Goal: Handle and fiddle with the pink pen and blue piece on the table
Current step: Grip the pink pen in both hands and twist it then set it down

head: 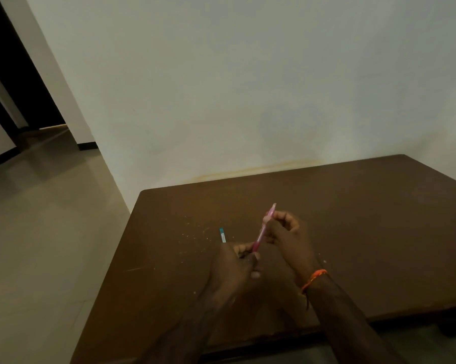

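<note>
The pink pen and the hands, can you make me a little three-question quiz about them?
1. True or false: both hands hold the pink pen.
2. Where is the blue piece? A) on the table, B) in the left hand, C) on the floor.
3. Which wrist wears the orange thread?

Key: 1 true: the right hand grips the upper part, the left the lower end. 2 A. 3 right.
</note>
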